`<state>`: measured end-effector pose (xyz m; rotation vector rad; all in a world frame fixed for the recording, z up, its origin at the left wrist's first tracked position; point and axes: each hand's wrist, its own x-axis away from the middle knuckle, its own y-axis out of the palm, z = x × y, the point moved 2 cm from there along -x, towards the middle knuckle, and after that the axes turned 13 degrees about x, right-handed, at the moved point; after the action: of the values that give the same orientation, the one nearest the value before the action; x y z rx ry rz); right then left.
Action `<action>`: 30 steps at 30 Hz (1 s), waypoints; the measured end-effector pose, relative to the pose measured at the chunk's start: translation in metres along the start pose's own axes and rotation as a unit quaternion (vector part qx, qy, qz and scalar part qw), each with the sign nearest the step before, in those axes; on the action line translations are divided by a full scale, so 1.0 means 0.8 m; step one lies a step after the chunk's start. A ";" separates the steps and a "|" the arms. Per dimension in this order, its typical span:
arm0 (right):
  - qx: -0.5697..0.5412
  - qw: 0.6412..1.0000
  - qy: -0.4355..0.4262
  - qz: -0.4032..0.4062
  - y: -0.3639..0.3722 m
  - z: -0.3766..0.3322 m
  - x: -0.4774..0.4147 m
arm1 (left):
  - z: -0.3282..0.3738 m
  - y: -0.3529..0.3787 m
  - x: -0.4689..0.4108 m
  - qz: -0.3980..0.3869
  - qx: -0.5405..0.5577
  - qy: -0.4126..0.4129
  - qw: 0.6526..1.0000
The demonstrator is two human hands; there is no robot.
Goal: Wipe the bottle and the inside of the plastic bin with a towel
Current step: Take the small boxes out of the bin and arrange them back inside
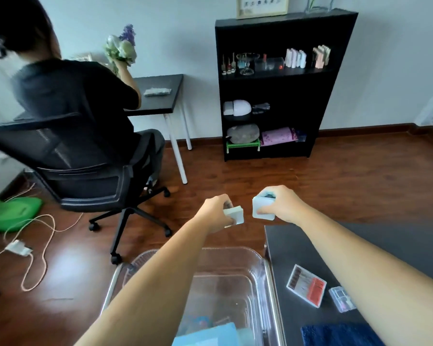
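Note:
Both my arms reach out over the clear plastic bin (265, 265), which stands below them beside a dark table. My left hand (216, 212) grips a small pale blue-white lid-like piece (235, 215). My right hand (283, 204) holds a small pale blue box-shaped container (261, 208) with something dark at its top. The two pieces are apart, a short gap between them. A dark blue towel (340, 334) lies on the table at the lower right. Light blue items (210, 335) sit at the near end of the bin. No bottle is clearly visible.
On the dark table (360, 245) lie a clear case with red and black contents (306, 285) and a small clear box (341, 299). A person sits in a black office chair (90, 181) to the left. A black shelf (275, 86) stands against the wall. Cables (35, 245) trail over the wooden floor.

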<state>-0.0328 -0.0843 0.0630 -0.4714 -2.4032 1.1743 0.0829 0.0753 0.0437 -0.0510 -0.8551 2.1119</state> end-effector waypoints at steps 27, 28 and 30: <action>0.011 0.972 0.039 -0.233 0.331 -0.076 0.039 | -0.288 0.002 0.138 0.032 0.024 -0.204 0.978; 0.003 0.972 0.042 -0.231 0.338 -0.074 0.038 | -0.293 0.005 0.137 0.038 0.022 -0.207 0.977; -0.004 0.973 0.045 -0.225 0.354 -0.069 0.034 | -0.305 0.011 0.133 0.040 0.021 -0.212 0.976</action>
<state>0.0045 0.1309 -0.1278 0.0234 -2.2710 0.9181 0.0852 0.2838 -0.1219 0.4081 -1.0670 2.2530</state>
